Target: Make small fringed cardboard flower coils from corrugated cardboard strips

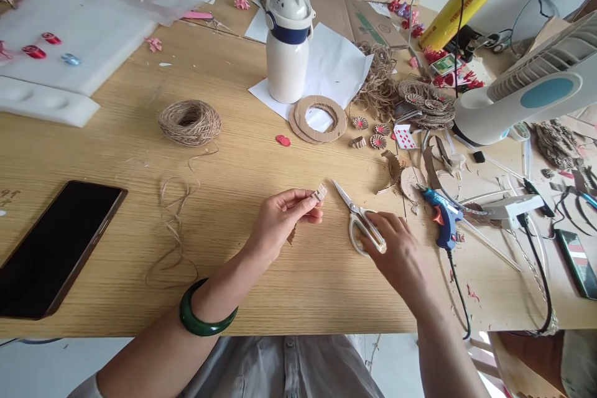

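My left hand point(290, 214), with a green bangle point(205, 323) on its wrist, pinches a small piece of corrugated cardboard point(319, 192) between thumb and finger. A brown cardboard scrap point(292, 235) shows just below that hand. To the right, my right hand point(395, 245) is on the white handles of the scissors point(357, 211). The scissors lie on the table with their blades pointing up and left, toward the cardboard piece. Some fingertips of my right hand are hidden behind the handles.
A twine coil point(190, 123) and black phone point(60, 249) are at left. A white bottle point(287, 50) stands behind cardboard rings point(319, 119). At right are a blue glue gun point(445, 221), cables, a white fan point(527, 93) and cardboard rosettes point(378, 141).
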`<state>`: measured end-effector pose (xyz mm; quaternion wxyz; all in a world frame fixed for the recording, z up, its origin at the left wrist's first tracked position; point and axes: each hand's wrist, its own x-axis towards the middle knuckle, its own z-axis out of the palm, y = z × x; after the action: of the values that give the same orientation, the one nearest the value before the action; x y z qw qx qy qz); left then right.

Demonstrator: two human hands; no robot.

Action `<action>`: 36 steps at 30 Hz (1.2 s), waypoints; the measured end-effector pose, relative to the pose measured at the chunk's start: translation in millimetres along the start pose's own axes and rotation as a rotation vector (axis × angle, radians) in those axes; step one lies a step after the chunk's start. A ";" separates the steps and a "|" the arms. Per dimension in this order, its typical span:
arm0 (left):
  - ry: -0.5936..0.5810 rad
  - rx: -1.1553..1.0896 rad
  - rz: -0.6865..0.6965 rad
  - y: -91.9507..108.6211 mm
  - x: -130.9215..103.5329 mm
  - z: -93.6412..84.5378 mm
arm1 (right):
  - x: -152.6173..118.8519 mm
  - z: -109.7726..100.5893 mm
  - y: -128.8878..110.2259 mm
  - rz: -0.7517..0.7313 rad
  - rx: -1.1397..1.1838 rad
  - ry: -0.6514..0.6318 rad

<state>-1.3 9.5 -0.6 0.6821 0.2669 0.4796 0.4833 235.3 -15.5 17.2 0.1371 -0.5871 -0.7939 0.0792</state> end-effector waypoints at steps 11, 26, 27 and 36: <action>0.000 -0.178 -0.062 9.1 1.1 0.2 | 25.0 -23.1 1.7 0.395 1.046 -0.255; 0.063 -0.305 -0.249 14.3 6.0 -5.6 | 11.5 -20.0 -12.2 0.182 1.594 -0.778; 0.046 -0.298 -0.243 13.8 6.1 -5.9 | 11.8 -19.3 -13.1 0.176 1.597 -0.774; 0.021 -0.279 -0.228 13.6 5.1 -4.5 | 12.7 -17.4 -13.0 0.177 1.596 -0.786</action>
<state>-10.6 19.1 6.8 0.7577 0.1086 0.4422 0.4675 225.5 -7.9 39.1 0.2161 -0.3065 -0.4437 0.8139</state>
